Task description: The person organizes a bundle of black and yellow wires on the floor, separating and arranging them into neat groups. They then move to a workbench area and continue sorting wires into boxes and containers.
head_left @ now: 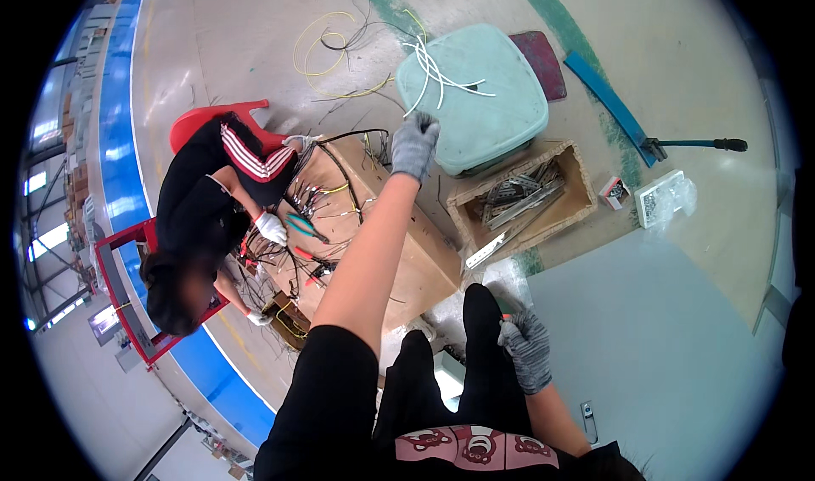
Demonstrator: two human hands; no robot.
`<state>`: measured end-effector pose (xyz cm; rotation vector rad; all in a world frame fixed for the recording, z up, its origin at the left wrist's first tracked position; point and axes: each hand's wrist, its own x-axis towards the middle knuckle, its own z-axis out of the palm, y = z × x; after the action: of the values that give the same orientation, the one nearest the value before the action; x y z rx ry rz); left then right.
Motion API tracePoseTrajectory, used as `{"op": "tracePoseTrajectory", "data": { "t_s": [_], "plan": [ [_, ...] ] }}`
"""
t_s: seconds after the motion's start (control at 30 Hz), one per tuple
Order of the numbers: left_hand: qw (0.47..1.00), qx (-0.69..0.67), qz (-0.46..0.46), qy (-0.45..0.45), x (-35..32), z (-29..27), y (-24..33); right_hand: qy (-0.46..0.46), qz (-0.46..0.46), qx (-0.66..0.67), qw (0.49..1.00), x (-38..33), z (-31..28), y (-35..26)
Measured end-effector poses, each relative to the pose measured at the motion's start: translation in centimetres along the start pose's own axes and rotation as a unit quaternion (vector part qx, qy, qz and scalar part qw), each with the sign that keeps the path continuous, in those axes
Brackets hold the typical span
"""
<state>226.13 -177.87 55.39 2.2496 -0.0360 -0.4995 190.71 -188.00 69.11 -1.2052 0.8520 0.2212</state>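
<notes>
Overhead, left hand (414, 146) clasping white wires (437, 72), right hand (526, 348) pinching small orange-tipped tool (507, 318).

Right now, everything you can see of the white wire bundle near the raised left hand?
The bundle of thin white wires looks plastic-sheathed, several loose strands, bent and splayed. Most of it lies across the pale green cushioned stool top, ends fanning toward the right. Its lower end runs down to the grey-gloved left hand, whose fingers appear pinched on it, though the exact contact is hard to make out. Yellow wires lie apart on the concrete floor to its left.
</notes>
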Motion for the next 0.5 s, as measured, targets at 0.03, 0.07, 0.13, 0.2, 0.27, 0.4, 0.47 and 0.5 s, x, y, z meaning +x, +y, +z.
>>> {"op": "tracePoseTrajectory", "data": {
  "t_s": [0.03, 0.07, 0.13, 0.2, 0.27, 0.4, 0.47, 0.5],
  "plan": [
    [0.999, 0.030, -0.001, 0.016, 1.5, 0.8, 0.4, 0.001, 0.013, 0.000, 1.000, 0.3, 0.0, -0.1],
    [0.998, 0.061, -0.003, 0.032, 2.8, 1.5, 0.5, 0.002, 0.026, -0.001, 1.000, 0.4, 0.1, -0.5],
    [0.991, 0.100, -0.010, 0.084, 5.0, 3.0, 0.4, 0.000, 0.048, 0.010, 0.999, 0.9, -0.1, -0.6],
    [0.984, 0.139, -0.033, 0.108, 5.9, 4.0, 0.5, 0.011, 0.062, 0.021, 0.998, 1.2, -0.2, -0.8],
    [0.977, 0.183, -0.059, 0.095, 6.7, 4.8, 0.3, 0.019, 0.071, 0.031, 0.997, 1.7, -0.4, -0.7],
    [0.971, 0.219, -0.076, 0.054, 6.4, 5.0, 1.3, 0.023, 0.073, 0.029, 0.997, 2.4, -0.9, -0.4],
    [0.976, 0.205, -0.067, 0.027, 6.2, 5.3, 0.7, 0.021, 0.077, 0.023, 0.997, 2.6, -0.8, -0.5],
    [0.978, 0.197, -0.063, 0.014, 6.0, 5.4, 0.6, 0.019, 0.082, 0.023, 0.996, 2.7, -0.8, -0.5]
  ]
}}
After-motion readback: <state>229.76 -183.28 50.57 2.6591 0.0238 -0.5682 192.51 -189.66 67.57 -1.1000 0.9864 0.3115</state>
